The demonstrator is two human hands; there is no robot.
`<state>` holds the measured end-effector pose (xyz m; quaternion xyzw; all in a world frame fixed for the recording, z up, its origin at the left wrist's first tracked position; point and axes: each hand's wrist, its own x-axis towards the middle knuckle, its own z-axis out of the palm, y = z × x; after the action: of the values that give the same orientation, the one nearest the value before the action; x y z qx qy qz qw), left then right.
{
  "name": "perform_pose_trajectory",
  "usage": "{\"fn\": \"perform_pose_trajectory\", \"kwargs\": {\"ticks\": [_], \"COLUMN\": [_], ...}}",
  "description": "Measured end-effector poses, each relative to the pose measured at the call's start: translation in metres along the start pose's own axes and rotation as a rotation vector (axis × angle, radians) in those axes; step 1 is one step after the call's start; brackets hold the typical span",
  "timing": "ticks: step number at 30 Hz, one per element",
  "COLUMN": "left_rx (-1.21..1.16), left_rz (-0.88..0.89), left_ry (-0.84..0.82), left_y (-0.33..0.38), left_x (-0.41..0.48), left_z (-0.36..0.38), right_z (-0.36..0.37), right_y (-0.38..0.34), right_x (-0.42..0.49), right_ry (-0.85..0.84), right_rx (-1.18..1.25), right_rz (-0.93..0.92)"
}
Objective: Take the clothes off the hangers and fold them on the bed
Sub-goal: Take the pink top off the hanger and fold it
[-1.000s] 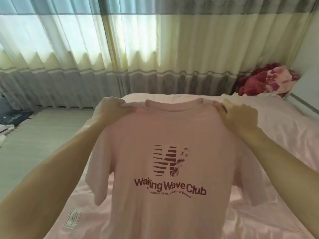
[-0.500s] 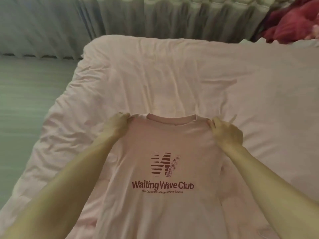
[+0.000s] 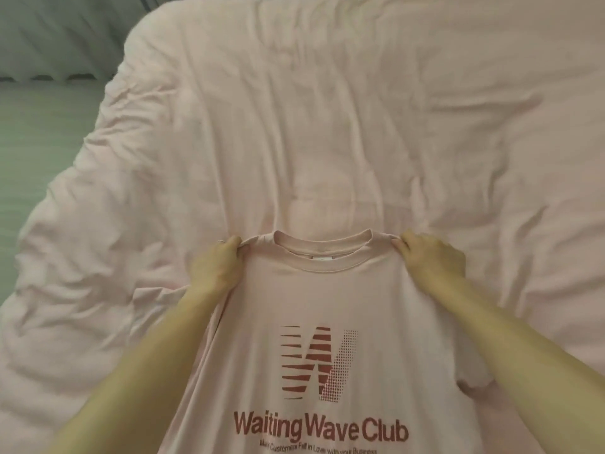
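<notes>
T-shirt (image 3: 320, 296) lowered over bed (image 3: 294, 93), "Waiting Wave Club" print, hands (image 3: 217, 267) (image 3: 432, 257) pinching shoulders

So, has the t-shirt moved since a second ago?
Yes, down toward the bed: the t-shirt collar was against the bed's far edge, now against its middle.

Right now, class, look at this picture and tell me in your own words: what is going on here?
A person grips a pale pink T-shirt by its shoulders, the left hand and right hand pinching the fabric on either side of the collar. The printed front faces the camera, over a bed with a crumpled pink cover. No fold has been made yet.
</notes>
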<state>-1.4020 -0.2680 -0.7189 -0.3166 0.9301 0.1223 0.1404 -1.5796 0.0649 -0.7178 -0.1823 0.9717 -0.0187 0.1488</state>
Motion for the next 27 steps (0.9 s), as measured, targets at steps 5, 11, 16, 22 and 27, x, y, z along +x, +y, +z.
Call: {"fn": "perform_pose_trajectory", "kwargs": {"ticks": [5,11,16,22,27], "left_rx": [-0.037,-0.136,-0.045,-0.068,-0.176], "left_rz": [-0.027,0.038,0.033,0.228,0.110], "left_ry": [0.037,0.139,0.001,0.032,0.043], "left_y": [0.009,0.013,0.030,0.061,0.061], "left_x": [0.008,0.012,0.028,0.024,0.029], "left_z": [0.010,-0.011,-0.004,-0.008,-0.005], "right_z": [0.031,0.018,0.021,0.007,0.009], "right_y": [0.000,0.020,0.010,-0.019,-0.027], "right_x": [0.008,-0.003,-0.003,0.020,0.027], "right_ry": [-0.086,0.095,0.078,0.010,0.101], "right_rx": [0.123,0.119,0.114,0.177,0.188], "right_rz": [0.081,0.161,0.166,0.015,0.060]}}
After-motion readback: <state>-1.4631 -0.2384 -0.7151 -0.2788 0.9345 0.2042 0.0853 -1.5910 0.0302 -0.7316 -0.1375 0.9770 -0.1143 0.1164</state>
